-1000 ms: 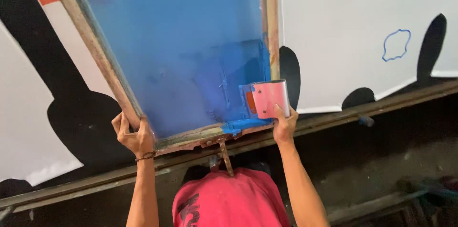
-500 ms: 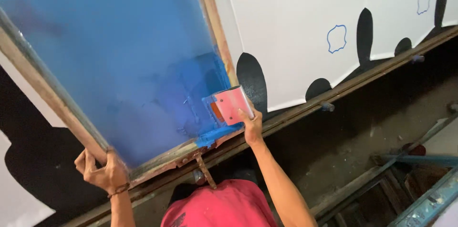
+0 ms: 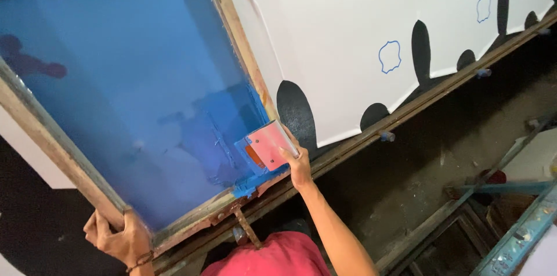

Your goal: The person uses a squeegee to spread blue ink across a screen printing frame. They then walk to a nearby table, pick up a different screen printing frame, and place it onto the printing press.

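A large wooden-framed printing screen [image 3: 232, 38] with blue mesh lies over a long white printing table. My left hand [image 3: 119, 238] grips the frame's near left corner. My right hand [image 3: 299, 163] holds a small pink card scraper [image 3: 270, 145] at the frame's near right corner, beside a patch of wet blue ink [image 3: 226, 136] on the mesh.
White fabric pieces [image 3: 360, 15] with black rounded shapes, blue outlines and an orange-red print lie along the table to the right. A wooden rail with pegs [image 3: 386, 135] runs along the table edge. Dark floor and metal frames [image 3: 510, 195] lie at lower right.
The view has swung left and down along the table, so the screen now fills the left. Both hands keep their hold, with the scraper still at the near right corner.
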